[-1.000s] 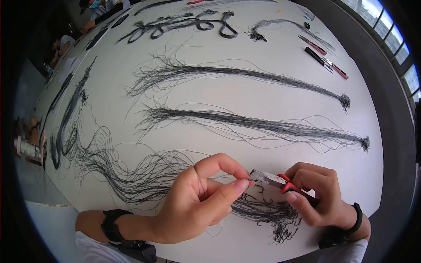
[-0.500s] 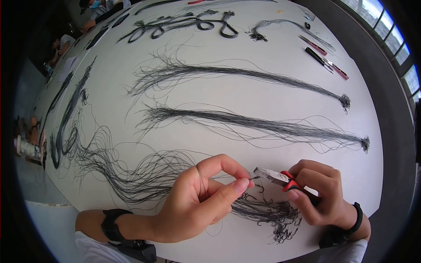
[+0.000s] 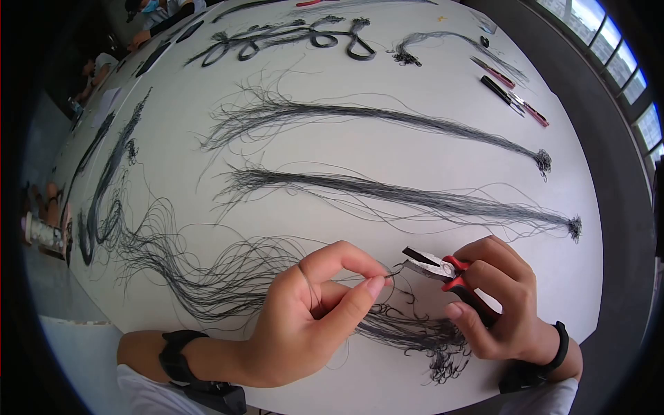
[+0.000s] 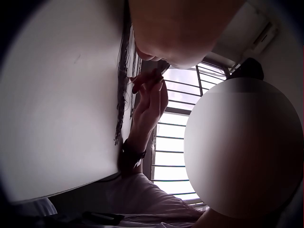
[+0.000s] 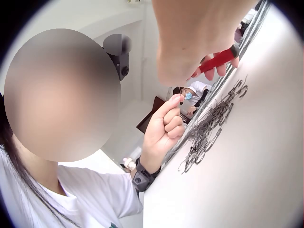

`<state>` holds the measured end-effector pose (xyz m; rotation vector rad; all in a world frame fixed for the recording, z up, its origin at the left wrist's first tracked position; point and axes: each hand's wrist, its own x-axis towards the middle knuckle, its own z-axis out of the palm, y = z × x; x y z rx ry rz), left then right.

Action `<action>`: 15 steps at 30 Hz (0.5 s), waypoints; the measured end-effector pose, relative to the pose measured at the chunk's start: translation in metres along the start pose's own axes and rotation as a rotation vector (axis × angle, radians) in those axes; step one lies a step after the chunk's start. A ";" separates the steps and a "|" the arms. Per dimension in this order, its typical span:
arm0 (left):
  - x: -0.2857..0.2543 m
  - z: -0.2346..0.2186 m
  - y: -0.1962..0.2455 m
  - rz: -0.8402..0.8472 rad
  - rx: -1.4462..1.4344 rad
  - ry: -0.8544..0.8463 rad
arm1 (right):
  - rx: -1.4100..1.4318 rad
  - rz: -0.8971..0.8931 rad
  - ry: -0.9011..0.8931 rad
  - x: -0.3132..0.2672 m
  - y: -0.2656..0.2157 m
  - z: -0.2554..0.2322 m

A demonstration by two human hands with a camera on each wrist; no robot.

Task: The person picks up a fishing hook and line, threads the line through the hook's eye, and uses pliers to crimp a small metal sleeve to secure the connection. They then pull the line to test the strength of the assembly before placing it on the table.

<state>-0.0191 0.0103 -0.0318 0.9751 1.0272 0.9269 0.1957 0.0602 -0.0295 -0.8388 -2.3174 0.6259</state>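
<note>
My left hand [image 3: 315,318] pinches a small dark fishing hook [image 3: 396,268] between thumb and forefinger. A thin line runs back from it and loops round the left forefinger's base. The right hand [image 3: 501,294] grips pliers [image 3: 472,299] with red and black handles. Their metal jaws stand parted, tips close beside the hook. Under both hands lies a loose bundle of dark lines [image 3: 207,290], ending in a tangle of fishing hooks [image 3: 449,363]. In the right wrist view, these hooks [image 5: 204,130] spread on the table below the red handle.
Two straight bundles of hooked line [image 3: 415,197] [image 3: 401,117] lie across the white table [image 3: 387,76]. Coiled bundles [image 3: 321,38] are farther back. Cutting tools [image 3: 494,71] sit at the back right. Another person [image 3: 155,10] is at the far left end.
The pliers have drawn off the hook, tilted upward, and their jaws have parted. My left hand has shifted slightly left and still pinches the hook.
</note>
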 end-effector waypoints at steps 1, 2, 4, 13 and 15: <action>0.000 0.001 0.000 0.020 0.012 0.019 | -0.044 -0.022 0.014 0.000 0.001 0.000; -0.001 0.001 0.000 0.040 0.024 0.038 | -0.087 -0.043 0.028 0.000 0.001 0.000; -0.002 0.000 -0.002 0.099 0.091 0.033 | -0.101 -0.042 0.029 0.000 0.000 0.000; -0.003 -0.002 -0.006 0.268 0.308 0.044 | -0.033 -0.015 0.029 -0.004 -0.003 0.006; -0.003 -0.002 -0.006 0.270 0.321 0.047 | 0.026 0.014 0.018 -0.007 -0.002 0.007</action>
